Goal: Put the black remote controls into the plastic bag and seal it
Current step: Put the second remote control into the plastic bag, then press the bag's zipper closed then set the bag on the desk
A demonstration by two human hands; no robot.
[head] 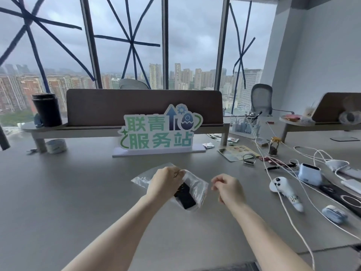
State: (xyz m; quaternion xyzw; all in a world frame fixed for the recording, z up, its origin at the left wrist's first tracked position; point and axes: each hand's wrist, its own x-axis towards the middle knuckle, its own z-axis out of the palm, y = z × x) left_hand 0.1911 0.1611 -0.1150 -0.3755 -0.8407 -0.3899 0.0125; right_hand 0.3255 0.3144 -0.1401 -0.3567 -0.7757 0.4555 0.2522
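A clear, crinkled bag [195, 182] lies on the grey tabletop [78, 192], just in front of the green sign [159, 132]. One black remote [185, 196] shows inside it; more I cannot tell. The left hand [166, 182] pinches the bag's top edge. The right hand [228, 187], beside the bag, is loosely curled, holding nothing.

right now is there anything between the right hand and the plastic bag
Nothing: in the head view only a bare strip of grey desk separates the right hand from the plastic bag, which the left hand pinches with a black remote inside.
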